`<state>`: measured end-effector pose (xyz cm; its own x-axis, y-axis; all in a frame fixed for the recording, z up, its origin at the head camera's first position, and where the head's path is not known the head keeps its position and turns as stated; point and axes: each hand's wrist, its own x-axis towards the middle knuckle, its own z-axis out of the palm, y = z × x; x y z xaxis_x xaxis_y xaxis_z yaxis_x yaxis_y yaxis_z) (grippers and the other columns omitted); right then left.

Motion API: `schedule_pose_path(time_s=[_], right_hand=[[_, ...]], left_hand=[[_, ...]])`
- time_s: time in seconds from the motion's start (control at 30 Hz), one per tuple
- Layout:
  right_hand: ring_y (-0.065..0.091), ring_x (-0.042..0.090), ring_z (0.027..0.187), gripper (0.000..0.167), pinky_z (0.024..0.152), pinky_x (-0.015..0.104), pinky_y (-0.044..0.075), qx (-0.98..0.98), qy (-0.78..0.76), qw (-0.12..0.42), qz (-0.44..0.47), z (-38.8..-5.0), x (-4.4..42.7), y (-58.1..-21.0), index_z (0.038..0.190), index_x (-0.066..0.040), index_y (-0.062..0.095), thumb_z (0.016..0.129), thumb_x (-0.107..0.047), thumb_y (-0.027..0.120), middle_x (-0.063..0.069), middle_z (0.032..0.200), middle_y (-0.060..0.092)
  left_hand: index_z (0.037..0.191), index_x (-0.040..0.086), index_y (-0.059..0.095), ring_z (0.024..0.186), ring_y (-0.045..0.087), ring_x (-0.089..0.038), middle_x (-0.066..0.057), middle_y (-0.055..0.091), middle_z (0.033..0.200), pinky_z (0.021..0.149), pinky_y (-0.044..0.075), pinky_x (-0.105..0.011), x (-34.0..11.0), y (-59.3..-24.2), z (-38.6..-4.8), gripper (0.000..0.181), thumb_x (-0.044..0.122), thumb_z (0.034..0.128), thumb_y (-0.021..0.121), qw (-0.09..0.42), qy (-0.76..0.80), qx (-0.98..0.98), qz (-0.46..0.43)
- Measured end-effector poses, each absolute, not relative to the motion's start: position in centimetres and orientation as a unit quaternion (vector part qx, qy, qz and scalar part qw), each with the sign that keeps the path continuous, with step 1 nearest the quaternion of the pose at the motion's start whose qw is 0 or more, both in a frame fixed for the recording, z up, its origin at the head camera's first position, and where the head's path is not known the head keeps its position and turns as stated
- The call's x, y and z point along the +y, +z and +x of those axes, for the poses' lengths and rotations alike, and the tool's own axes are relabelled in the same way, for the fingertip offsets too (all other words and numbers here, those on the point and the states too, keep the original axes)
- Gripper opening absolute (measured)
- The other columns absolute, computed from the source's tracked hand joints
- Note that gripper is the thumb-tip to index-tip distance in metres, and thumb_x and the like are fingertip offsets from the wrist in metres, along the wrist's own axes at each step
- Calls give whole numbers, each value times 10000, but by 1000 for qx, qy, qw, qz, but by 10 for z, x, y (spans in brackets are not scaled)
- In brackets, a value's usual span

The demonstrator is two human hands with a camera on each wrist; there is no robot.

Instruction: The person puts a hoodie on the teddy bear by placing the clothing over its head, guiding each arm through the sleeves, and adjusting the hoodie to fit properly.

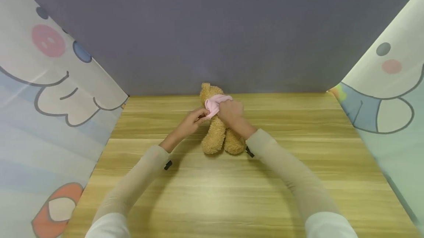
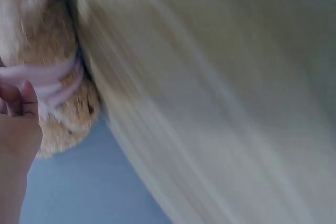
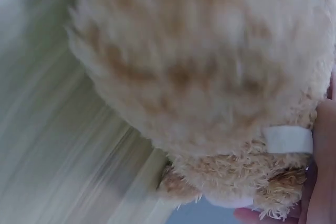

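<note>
One wall (image 1: 232, 28) backs the bear (image 1: 213, 140); left fingers (image 1: 202, 112) pinch cloth (image 1: 213, 101), right fingers' (image 1: 225, 107) hold unclear.

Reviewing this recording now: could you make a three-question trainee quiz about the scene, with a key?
1. What does the left hand pinch?
2. Fill in the blank: the right wrist view shows a small white ___ against the teddy bear.
3. True or false: in the head view, the teddy bear's feet point toward the grey backdrop.

Key:
1. The pink cloth.
2. Tag.
3. False; its feet point the other way, toward the person.
</note>
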<state>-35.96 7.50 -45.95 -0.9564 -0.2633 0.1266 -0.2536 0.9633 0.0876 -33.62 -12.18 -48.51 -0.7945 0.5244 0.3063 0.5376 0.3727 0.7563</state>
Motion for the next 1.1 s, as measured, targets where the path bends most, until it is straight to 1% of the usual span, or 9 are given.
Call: schedule_pose_path(time_s=[0.17, 0.3, 0.47, 0.57, 0.7, 0.83, 0.9, 1.0, 1.1], right_hand=[[499, 162, 542, 507, 455, 335, 436, -989, -12, 53, 141, -362, 75, -452, 668, -151, 562, 990, -542, 531, 29, 642, 558], [487, 150, 529, 554, 446, 329, 438, -984, -38, 56, 162, -363, 74, -446, 654, -148, 543, 961, -610, 541, 22, 625, 552], [462, 137, 494, 701, 432, 293, 410, -982, -67, 59, 167, -363, 74, -446, 647, -139, 528, 921, -779, 444, 14, 594, 526], [463, 136, 489, 664, 427, 294, 407, -982, -58, 68, 168, -364, 73, -448, 641, -142, 527, 951, -725, 461, 13, 588, 525], [500, 157, 501, 555, 428, 335, 424, -983, -43, 67, 164, -367, 70, -452, 657, -145, 556, 997, -582, 516, 27, 613, 555], [505, 166, 534, 460, 449, 352, 420, -988, -33, 53, 142, -374, 67, -454, 684, -147, 585, 1035, -427, 483, 31, 639, 574], [514, 171, 555, 414, 466, 360, 425, -990, -29, 47, 132, -377, 66, -454, 691, -153, 591, 1034, -354, 474, 30, 652, 581], [544, 181, 585, 401, 482, 378, 457, -989, -30, 34, 142, -377, 64, -453, 713, -153, 602, 1042, -340, 467, 37, 679, 590], [570, 194, 613, 410, 500, 386, 489, -985, -33, 24, 169, -373, 65, -452, 754, -139, 625, 1037, -400, 485, 45, 703, 592]], left_hand=[[1096, 25, 523, 829, 581, -222, -122, 565, 1040, 702, 488, -301, -114, -492, -330, 87, 34, 1023, 569, 30, -442, -857, -263], [1138, 40, 436, 750, 523, -186, -120, 505, 998, 626, 446, -284, -109, -494, -325, 205, 135, 1038, 587, 66, -423, -878, -212], [1114, 38, 531, 755, 529, -184, -114, 552, 1002, 635, 456, -305, -104, -492, -322, 225, 221, 1025, 627, 135, -380, -899, -170], [1055, 51, 599, 741, 567, -177, -81, 602, 1005, 611, 485, -314, -99, -490, -321, 213, 247, 1003, 664, 158, -344, -911, -164], [989, 62, 636, 712, 582, -158, -64, 635, 951, 577, 487, -303, -93, -488, -324, 157, 217, 1015, 646, 172, -319, -915, -179], [945, 56, 634, 723, 555, -181, -68, 618, 897, 630, 490, -322, -96, -485, -328, 111, 122, 1028, 602, 163, -315, -898, -259], [926, 58, 611, 740, 535, -185, -63, 589, 891, 664, 493, -330, -98, -486, -329, 105, 100, 1022, 603, 144, -317, -890, -295], [915, 68, 579, 734, 509, -181, -51, 551, 863, 659, 476, -324, -102, -490, -327, 113, 99, 1020, 605, 120, -310, -893, -302], [908, 101, 538, 688, 482, -163, -25, 513, 836, 582, 437, -295, -105, -495, -325, 148, 147, 1041, 583, 100, -276, -917, -269]])
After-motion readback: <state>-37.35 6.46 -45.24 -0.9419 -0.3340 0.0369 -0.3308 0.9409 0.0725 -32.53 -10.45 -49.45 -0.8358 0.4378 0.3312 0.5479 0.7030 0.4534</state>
